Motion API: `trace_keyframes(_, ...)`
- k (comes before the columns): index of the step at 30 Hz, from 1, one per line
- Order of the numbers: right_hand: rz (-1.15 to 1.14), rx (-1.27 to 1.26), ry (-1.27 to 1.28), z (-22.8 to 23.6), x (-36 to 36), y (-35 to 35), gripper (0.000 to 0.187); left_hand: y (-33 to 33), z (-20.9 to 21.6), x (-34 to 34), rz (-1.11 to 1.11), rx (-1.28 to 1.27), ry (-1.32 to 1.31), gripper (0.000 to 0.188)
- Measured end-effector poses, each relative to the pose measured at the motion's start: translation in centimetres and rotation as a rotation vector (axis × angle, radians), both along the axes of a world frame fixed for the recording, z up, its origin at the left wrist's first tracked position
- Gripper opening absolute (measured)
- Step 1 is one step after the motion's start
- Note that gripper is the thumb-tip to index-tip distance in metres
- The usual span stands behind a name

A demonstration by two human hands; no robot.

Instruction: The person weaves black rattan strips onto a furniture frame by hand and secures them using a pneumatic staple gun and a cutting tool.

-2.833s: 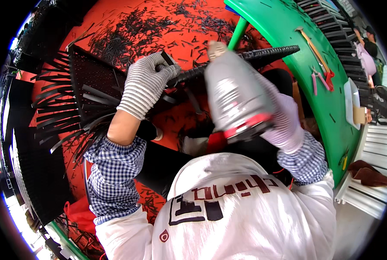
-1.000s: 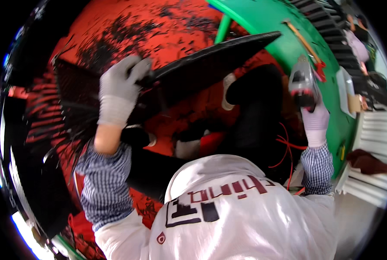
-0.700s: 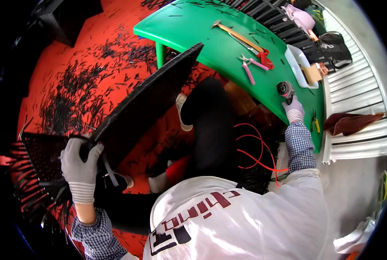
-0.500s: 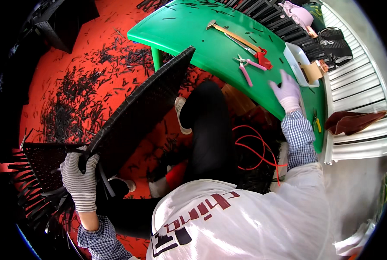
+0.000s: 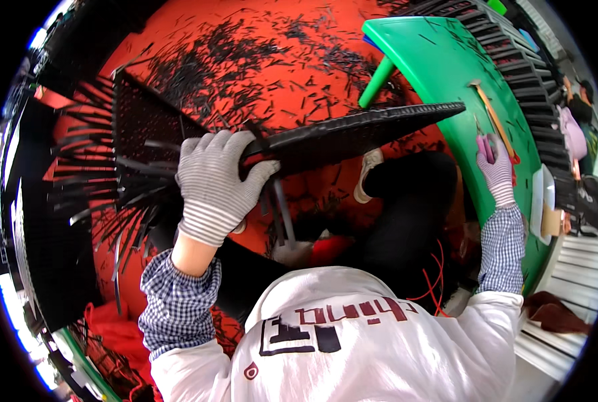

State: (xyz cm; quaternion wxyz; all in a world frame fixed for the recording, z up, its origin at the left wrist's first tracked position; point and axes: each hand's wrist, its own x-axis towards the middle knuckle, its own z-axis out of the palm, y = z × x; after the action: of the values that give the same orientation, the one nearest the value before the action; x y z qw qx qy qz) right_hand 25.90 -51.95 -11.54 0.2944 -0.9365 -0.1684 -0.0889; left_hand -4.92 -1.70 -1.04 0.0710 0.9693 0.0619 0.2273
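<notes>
The left grip [image 5: 220, 181] pinches the left end of the black panel [image 5: 359, 137], above the strip-littered red floor [image 5: 178, 20]; the right grip [image 5: 497, 167] is closed around pink pliers [image 5: 481, 143] over the green worktop [image 5: 433, 53], beside a hammer [image 5: 490, 114].

A long green plastic bench [image 5: 426, 47] is standing along the person's right. On it a wooden-handled metal hammer [image 5: 494, 119] is lying; over it, left of that hammer, pink-handled metal pliers [image 5: 483, 143] are sitting in the fingers of the striped-gloved right hand [image 5: 497, 171]. A white plastic tray [image 5: 547, 184] is resting at the bench's right edge. Left of the bench, a flat black woven panel [image 5: 372, 137] is slanting, its far end overlapping the bench's left edge in view; the striped-gloved left hand [image 5: 220, 179] is gripping its opposite end, well apart from the bench. Thin black strips [image 5: 208, 63] are lying on the red floor [image 5: 191, 17] left of the bench.
</notes>
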Motion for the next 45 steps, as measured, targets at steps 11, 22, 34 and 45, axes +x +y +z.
trace_keyframes(11, 0.84, -0.214, -0.529, 13.4, -14.8, 26.4, 0.06, 1.0, -1.6, 0.1, -0.049, -0.023, -0.078, 0.043)
trace_keyframes(22, 0.887, -0.437, -0.769, 11.0, -15.6, 31.4, 0.058, 1.2, -1.8, -0.2, -0.029, -0.024, -0.054, 0.045)
trace_keyframes(34, 0.709, -0.134, -0.43, 11.4, -13.8, 27.1, 0.053, 1.0, -1.7, -0.5, -0.05, -0.053, -0.037, 0.041)
trace_keyframes(45, -0.418, -0.384, -0.065, -2.6, 1.1, -4.0, 0.075, 0.5, -1.4, -0.7, -0.098, -0.08, -0.062, 0.022)
